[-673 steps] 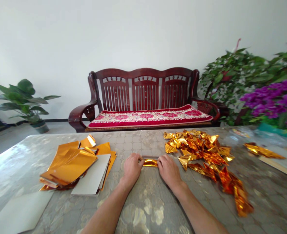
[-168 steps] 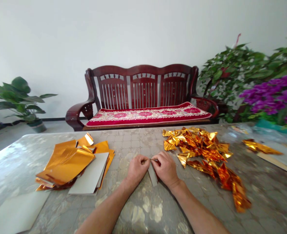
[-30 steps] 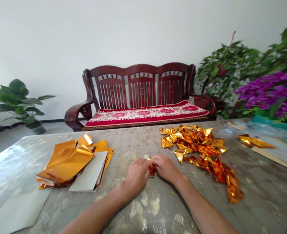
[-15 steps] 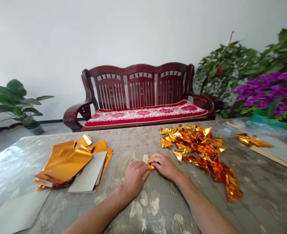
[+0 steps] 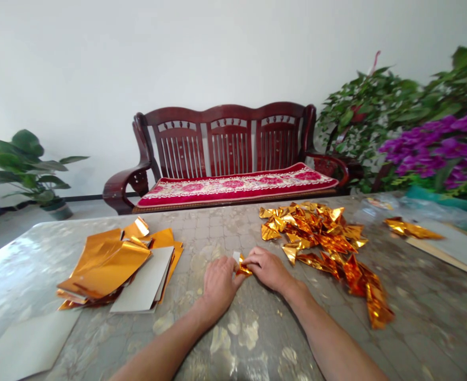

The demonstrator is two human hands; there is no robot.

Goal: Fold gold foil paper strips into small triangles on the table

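A small folded piece of gold foil paper (image 5: 241, 266) lies on the table between my two hands, its white underside showing at the top. My left hand (image 5: 218, 283) rests knuckles-up with its fingertips pinching the piece's left side. My right hand (image 5: 268, 268) pinches the right side with curled fingers. Both hands sit close together at the table's middle. A heap of folded gold foil pieces (image 5: 324, 241) lies just right of my right hand.
A stack of flat gold foil sheets (image 5: 114, 264), some white side up, lies at the left. One white sheet (image 5: 23, 346) lies at the near left edge. More foil (image 5: 412, 229) and sheets lie at far right. Behind the marble-patterned table (image 5: 257, 338) stand a wooden bench (image 5: 233, 159) and plants.
Over the last second my hands stayed on the small foil piece, shifting slightly; the piece looks more folded and compact than the long strip seen earlier.
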